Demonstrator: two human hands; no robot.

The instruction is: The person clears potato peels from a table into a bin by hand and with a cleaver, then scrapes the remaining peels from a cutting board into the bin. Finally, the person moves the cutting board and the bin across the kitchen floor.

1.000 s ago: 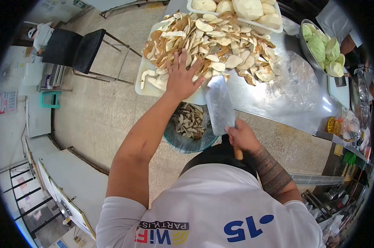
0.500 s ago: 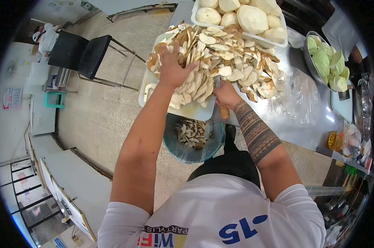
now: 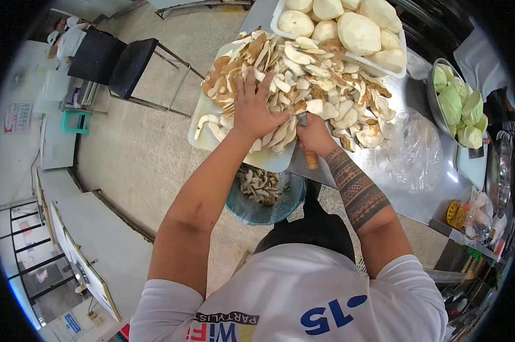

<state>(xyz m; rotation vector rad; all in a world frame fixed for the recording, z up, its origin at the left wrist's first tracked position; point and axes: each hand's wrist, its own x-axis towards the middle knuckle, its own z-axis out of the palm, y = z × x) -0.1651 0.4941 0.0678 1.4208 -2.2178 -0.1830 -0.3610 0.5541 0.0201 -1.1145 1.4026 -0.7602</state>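
Note:
A large heap of pale vegetable slices and brown-skinned peelings [image 3: 348, 111] covers most of a white cutting board [image 3: 276, 162] and spills onto the metal table. My left hand [image 3: 254, 111] lies on the left part of the heap, fingers spread and palm down. Close beside it, at the heap's near edge, my right hand [image 3: 314, 134] is closed round a knife [image 3: 311, 160] with a wooden handle. The knife's blade is mostly hidden by the slices and my hand. Under the table edge stands a lined bin [image 3: 269, 215] holding more cut pieces.
Behind the heap, a white tray [image 3: 403, 62] holds large peeled pale roots. A metal bowl of cabbage pieces [image 3: 454, 105] stands to the right, past a clear plastic bag [image 3: 414, 151]. Black chairs [image 3: 129, 68] are at left. Another person's sleeve [image 3: 485, 54] shows at upper right.
My left hand has moved right and nearer to me across the heap, beside my right hand. The slices under it have shifted. The knife stays in my right hand.

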